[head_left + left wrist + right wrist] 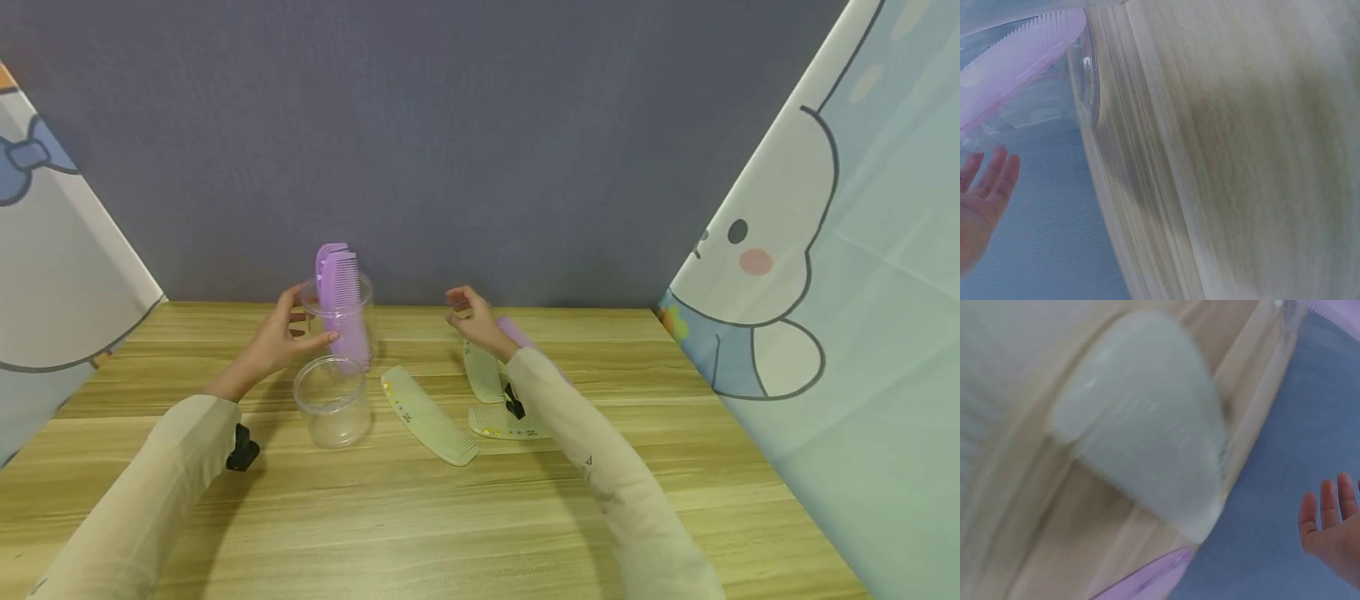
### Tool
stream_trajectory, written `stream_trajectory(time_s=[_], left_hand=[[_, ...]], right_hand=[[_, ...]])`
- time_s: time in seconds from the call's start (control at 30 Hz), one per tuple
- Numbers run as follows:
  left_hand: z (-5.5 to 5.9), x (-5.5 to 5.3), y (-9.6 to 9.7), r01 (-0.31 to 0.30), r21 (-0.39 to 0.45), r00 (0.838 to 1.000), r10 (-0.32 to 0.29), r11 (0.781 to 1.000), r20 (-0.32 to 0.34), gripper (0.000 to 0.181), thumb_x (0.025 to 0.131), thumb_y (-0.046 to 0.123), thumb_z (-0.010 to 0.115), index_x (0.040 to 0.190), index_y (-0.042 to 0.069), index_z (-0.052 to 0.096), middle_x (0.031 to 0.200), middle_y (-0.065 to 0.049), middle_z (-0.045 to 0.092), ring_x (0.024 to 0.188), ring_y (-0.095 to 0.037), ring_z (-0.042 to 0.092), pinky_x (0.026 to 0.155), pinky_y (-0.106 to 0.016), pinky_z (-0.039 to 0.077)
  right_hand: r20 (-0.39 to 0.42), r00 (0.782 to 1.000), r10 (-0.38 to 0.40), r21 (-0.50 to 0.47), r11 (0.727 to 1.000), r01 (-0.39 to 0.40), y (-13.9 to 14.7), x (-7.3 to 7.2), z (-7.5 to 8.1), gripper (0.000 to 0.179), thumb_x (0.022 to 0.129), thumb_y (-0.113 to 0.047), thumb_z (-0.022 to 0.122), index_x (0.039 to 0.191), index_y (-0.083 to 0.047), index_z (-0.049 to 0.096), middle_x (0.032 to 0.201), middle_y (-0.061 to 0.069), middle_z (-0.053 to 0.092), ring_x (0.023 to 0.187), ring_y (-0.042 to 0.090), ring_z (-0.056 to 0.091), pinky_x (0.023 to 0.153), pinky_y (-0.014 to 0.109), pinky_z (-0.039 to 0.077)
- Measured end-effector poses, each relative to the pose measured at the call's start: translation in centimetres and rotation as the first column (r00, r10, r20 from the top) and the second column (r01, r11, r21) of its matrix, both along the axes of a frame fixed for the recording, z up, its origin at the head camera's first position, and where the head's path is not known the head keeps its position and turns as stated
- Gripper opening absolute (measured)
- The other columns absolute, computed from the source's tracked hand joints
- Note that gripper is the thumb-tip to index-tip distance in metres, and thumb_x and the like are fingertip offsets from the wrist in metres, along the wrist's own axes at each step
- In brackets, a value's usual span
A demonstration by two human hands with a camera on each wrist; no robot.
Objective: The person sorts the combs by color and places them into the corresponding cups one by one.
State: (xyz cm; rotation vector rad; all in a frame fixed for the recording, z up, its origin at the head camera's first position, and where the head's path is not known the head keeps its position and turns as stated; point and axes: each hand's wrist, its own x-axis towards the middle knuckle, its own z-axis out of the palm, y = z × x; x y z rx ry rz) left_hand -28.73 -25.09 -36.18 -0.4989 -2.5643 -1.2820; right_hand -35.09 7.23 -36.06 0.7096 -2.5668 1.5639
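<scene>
My left hand (277,333) holds the left side of the rear clear round container (306,321), its thumb across the front and its fingers near the rim. In the left wrist view, three fingers (999,178) look fairly straight beside the wall. Purple combs (341,292) stand in that container, rising above its rim. My right hand (476,321) is raised with loosely bent fingers and nothing in them. Below it lie a pale green comb (480,375) and a purple comb (513,329), partly covered by the forearm.
A second clear container (333,417) stands in front of the first. Two more pale green combs (427,417) (495,423) lie on the wooden table (390,525). A dark grey panel (465,150) rises behind, with cartoon-printed cloths (862,333) at the sides.
</scene>
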Motion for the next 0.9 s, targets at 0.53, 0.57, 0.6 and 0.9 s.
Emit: stream_trajectory(time_s=[0.53,0.57,0.6,0.9], left_hand=[[-0.2,-0.2,-0.1,0.009,-0.003,1.0,-0.009,1.0,-0.011,0.09,0.079,0.023,0.071,0.143,0.003,0.011,0.134,-0.033,0.032,0.113,-0.053,0.043,0.086,-0.064,0.041],[-0.2,-0.2,-0.1,0.008,-0.003,1.0,-0.008,1.0,-0.011,0.09,0.079,0.023,0.071,0.143,0.003,0.011,0.135,-0.033,0.032,0.113,-0.053,0.043,0.086,-0.064,0.042],[-0.2,-0.2,-0.1,0.008,-0.005,1.0,-0.008,1.0,-0.012,0.09,0.079,0.023,0.071,0.143,0.003,0.011,0.134,-0.033,0.032,0.112,-0.053,0.043,0.086,-0.064,0.042],[-0.2,-0.1,-0.2,0.002,-0.021,1.0,-0.001,1.0,0.007,0.092,0.079,0.026,0.071,0.144,0.003,0.01,0.135,-0.032,0.032,0.112,-0.052,0.043,0.087,-0.063,0.042]], right_hand=[[0.045,0.998,-0.033,0.068,0.997,0.03,5.4,0.6,-1.1,0.038,0.086,0.001,0.056,0.122,0.004,0.044,0.123,0.024,0.048,0.113,0.039,0.046,0.098,0.046,0.04],[0.037,0.999,-0.034,0.077,0.997,0.031,5.7,0.5,-1.3,0.039,0.086,0.002,0.056,0.122,0.005,0.044,0.122,0.025,0.049,0.112,0.039,0.047,0.098,0.046,0.041],[0.032,0.999,-0.034,0.084,0.996,0.031,6.0,0.4,-1.4,0.039,0.086,0.002,0.056,0.122,0.007,0.044,0.121,0.026,0.049,0.112,0.039,0.047,0.098,0.046,0.041],[0.043,0.995,-0.086,0.223,0.972,0.074,8.6,-0.3,-2.4,0.043,0.085,-0.001,0.058,0.125,0.006,0.043,0.123,0.022,0.049,0.113,0.037,0.048,0.094,0.046,0.044]])
